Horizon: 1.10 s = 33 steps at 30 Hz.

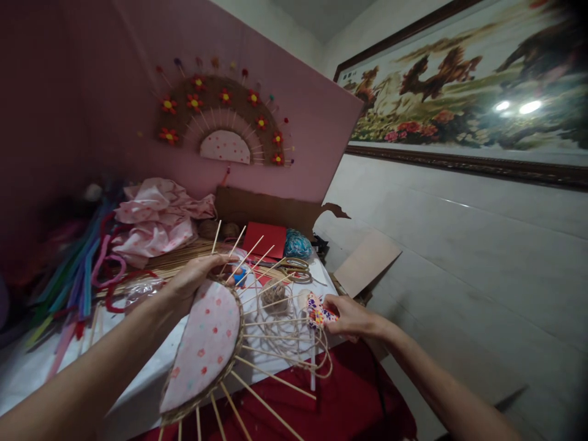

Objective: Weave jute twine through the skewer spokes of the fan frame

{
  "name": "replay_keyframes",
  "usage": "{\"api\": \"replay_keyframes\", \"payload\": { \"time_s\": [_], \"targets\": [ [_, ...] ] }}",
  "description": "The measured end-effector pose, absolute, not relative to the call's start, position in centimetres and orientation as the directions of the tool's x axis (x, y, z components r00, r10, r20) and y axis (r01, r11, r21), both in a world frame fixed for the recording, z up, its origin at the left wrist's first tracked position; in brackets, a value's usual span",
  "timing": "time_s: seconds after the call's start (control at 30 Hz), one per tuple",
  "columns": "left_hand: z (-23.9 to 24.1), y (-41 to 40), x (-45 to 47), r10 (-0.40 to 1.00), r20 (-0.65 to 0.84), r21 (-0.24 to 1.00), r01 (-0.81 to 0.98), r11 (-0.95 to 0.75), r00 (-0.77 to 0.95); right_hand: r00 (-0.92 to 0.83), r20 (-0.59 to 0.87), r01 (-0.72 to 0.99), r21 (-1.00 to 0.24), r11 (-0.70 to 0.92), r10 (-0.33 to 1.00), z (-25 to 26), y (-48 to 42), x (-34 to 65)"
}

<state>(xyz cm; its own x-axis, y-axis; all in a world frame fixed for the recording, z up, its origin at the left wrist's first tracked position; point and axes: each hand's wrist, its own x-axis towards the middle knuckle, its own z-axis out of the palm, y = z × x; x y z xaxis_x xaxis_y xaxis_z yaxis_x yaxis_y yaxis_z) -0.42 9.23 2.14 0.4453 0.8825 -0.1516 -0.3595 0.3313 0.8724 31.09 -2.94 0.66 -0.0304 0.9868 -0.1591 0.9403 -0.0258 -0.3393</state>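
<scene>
My left hand (202,275) grips the upper end of a half-round craft piece (204,343), tilted over the front of the table. White cloth with small red flowers covers its face, twine runs along its curved edge, and thin wooden sticks fan out from it. My right hand (351,317) is closed around a flower-patterned hot glue gun (316,311), beside the stick tips. A translucent glue stick (313,361) points down from the gun. Behind the sticks lies a ball of twine (274,295) with loose loops spreading toward the glue gun.
Scissors (296,269), a red card (265,240), blue yarn (297,244) and crumpled pink cloth (156,214) lie on the white table. Pipe cleaners (78,275) crowd the left. A finished half-round piece (225,147) is on the pink board. Dark red cloth (340,392) is below.
</scene>
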Motion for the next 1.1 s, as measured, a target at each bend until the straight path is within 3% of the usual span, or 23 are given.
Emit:
{"api": "replay_keyframes", "payload": {
  "time_s": [0.2, 0.4, 0.73, 0.9, 1.0, 1.1],
  "targets": [
    [2.3, 8.7, -0.4, 0.892, -0.148, 0.886, -0.344, 0.311, 0.426, 0.029, -0.005, 0.922, -0.387, -0.029, 1.0, 0.2, -3.4, 31.6],
    [1.9, 8.5, 0.1, 0.856, -0.127, 0.879, -0.342, 0.331, 0.501, 0.028, 0.195, 0.975, -0.223, 0.016, 0.98, 1.2, -4.0, 30.9],
    [1.2, 8.3, 0.7, 0.842, -0.149, 0.882, -0.315, 0.351, 0.519, 0.14, 0.431, 0.986, -0.146, -0.084, 0.891, 2.0, -4.1, 29.9],
    [1.2, 8.4, 0.8, 0.853, -0.154, 0.878, -0.327, 0.349, 0.499, 0.128, 0.507, 0.99, -0.015, -0.139, 0.853, 3.2, -3.7, 30.7],
    [1.3, 8.5, 0.7, 0.852, -0.172, 0.866, -0.336, 0.37, 0.494, 0.157, 0.53, 0.987, -0.057, -0.15, 0.833, 4.7, -3.2, 31.8],
    [1.6, 8.4, 0.5, 0.855, -0.175, 0.861, -0.346, 0.373, 0.488, 0.194, 0.512, 0.969, -0.232, -0.083, 0.837, 6.7, -2.6, 33.5]
  ]
}}
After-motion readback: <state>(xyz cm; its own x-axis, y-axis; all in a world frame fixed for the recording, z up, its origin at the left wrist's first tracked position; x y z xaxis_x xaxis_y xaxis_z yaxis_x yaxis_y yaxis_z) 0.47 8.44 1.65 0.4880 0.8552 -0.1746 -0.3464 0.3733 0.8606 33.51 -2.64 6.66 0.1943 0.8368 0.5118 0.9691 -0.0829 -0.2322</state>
